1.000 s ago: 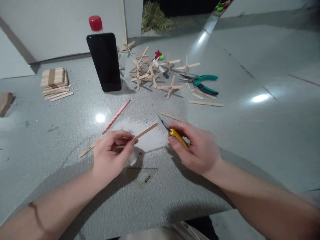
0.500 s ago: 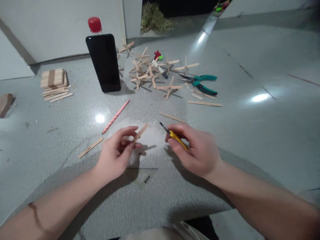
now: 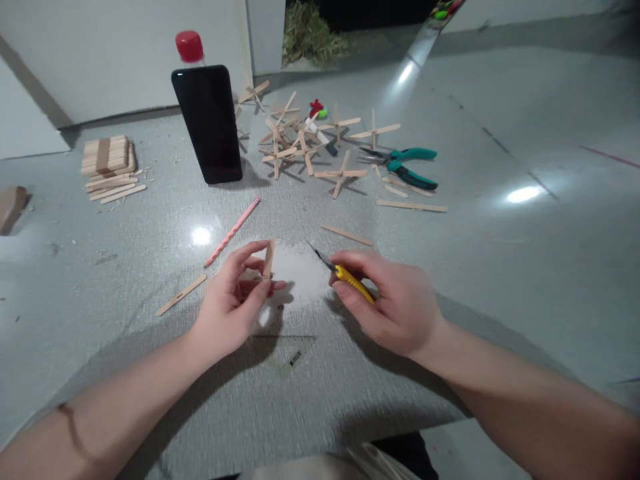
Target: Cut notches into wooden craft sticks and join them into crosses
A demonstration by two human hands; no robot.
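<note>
Between the thumb and fingers of my left hand (image 3: 235, 297) a popsicle stick (image 3: 269, 259) is pinched, standing nearly upright. My right hand (image 3: 387, 293) is closed around a yellow utility knife (image 3: 354, 283), its blade pointing up and left toward the stick but apart from it. Below the hands a clear set square (image 3: 285, 350) lies on the grey surface. One loose popsicle stick (image 3: 346, 235) rests just beyond the knife. Another stick with a dark slot or mark (image 3: 181, 295) lies left of my left hand, near a pink pencil (image 3: 233, 232).
Several crossed-stick pieces (image 3: 341, 173) spread across the back middle, beside teal-handled pliers (image 3: 407, 168). A black phone (image 3: 209, 127) leans on a red-capped bottle (image 3: 189, 47). A banded stack of popsicle sticks (image 3: 117, 157) sits at the left. Dried grass (image 3: 310, 37) lies at the back.
The stick in my left hand has turned from a rightward slant to nearly upright. The knife's tip has shifted slightly left, toward it.
</note>
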